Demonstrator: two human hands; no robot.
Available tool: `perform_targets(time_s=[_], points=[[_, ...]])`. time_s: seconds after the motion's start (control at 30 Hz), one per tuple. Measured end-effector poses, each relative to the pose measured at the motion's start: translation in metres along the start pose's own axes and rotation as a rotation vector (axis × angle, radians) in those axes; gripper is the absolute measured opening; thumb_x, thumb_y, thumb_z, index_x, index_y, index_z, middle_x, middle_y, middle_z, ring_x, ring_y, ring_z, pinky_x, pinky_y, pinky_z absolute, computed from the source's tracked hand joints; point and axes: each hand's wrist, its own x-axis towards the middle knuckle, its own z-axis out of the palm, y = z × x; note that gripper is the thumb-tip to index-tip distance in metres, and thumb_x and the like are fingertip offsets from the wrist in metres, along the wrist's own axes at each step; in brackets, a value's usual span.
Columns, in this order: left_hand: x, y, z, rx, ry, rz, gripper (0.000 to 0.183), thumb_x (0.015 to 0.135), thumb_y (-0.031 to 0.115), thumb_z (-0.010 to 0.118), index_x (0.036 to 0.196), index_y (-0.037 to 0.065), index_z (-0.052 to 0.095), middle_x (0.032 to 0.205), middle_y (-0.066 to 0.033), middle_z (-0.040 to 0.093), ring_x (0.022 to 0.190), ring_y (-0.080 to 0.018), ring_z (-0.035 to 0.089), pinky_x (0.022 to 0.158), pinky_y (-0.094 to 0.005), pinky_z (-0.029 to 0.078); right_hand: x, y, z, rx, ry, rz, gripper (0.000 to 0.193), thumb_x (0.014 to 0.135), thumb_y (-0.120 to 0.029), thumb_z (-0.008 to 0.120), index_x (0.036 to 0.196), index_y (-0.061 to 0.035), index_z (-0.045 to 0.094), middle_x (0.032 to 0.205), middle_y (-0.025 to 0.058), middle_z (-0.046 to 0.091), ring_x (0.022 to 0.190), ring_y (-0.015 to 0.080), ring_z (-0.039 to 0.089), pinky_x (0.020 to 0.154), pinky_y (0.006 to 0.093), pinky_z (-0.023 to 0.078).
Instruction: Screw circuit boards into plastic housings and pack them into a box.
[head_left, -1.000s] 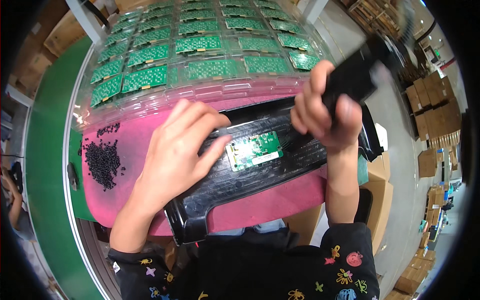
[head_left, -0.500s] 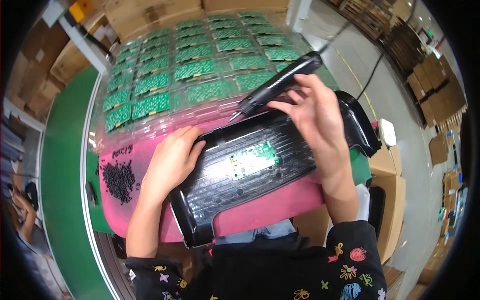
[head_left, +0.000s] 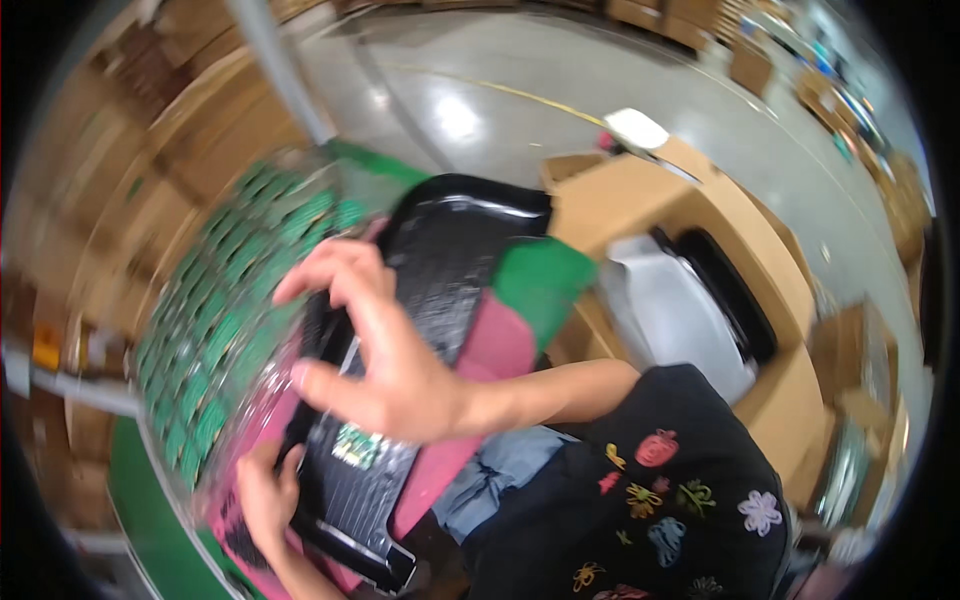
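Observation:
A long black plastic housing (head_left: 430, 270) lies slantwise on a pink mat (head_left: 505, 338), its hollow side up. Inside it sits a small green circuit board (head_left: 356, 446). My left hand (head_left: 266, 500) grips the housing's edge near its lower end, fingers and thumb bent over the rim. Above the housing, my right hand (head_left: 385, 360) is raised, thumb and fingers spread apart, with nothing visible in its grasp. Motion blurs both hands. The black electric screwdriver cannot be made out; a dark shape behind my right fingers is unclear.
Clear plastic trays of green circuit boards (head_left: 225, 300) stand left of the housing. On the right, an open cardboard box (head_left: 690, 205) contains a black panel (head_left: 728, 295) and a grey-white sheet (head_left: 670, 310). A metal post (head_left: 275, 70) rises at the far side.
The view has swung to the right, bringing the box fully in. My right hand has come away from the black electric screwdriver. My left hand stays on the housing.

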Motion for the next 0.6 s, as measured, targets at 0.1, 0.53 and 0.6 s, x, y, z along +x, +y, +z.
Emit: perform_targets(time_s=[0.1, 0.53, 0.6], points=[[-0.005, 0.004, -0.002, -0.129, 0.127, -0.036, 0.018, 0.081, 0.001, 0.066, 0.072, -0.007, 0.053, 0.058, -0.0202, 0.042, 0.051, -0.0331, 0.039, 0.053, -0.0434, 0.029, -0.023, -0.012, -0.05, 0.009, 0.117, -0.191, 0.036, 0.077, -0.01, 0.057, 0.111, -0.0008, 0.049, 0.112, 0.0116, 0.041, 0.107, 0.0194, 0.038, 0.098, 0.034, 0.028], [-0.151, -0.02, -0.065, 0.255, 0.914, -0.261, 0.038, 0.079, 0.018, 0.076, 0.106, -0.007, 0.066, 0.102, -0.0184, 0.068, 0.083, -0.0294, 0.065, 0.08, -0.0363, 0.053, -0.311, 0.116, -0.349, -0.912, 0.692, 0.944, 0.015, 0.069, 0.004, 0.044, 0.066, -0.0019, 0.057, 0.057, 0.0088, 0.055, 0.057, 0.0144, 0.05, 0.053, 0.0308, 0.041], [-0.169, -0.045, -0.064, 0.158, 1.087, -0.384, 0.058, 0.073, 0.03, 0.079, 0.115, -0.006, 0.064, 0.114, -0.0203, 0.066, 0.088, -0.0326, 0.065, 0.088, -0.0363, 0.052, -0.359, 0.141, -0.357, -1.037, 0.711, 1.163, 0.013, 0.07, -0.001, 0.048, 0.065, -0.0022, 0.06, 0.058, 0.0148, 0.059, 0.056, 0.0231, 0.057, 0.056, 0.0339, 0.045]])
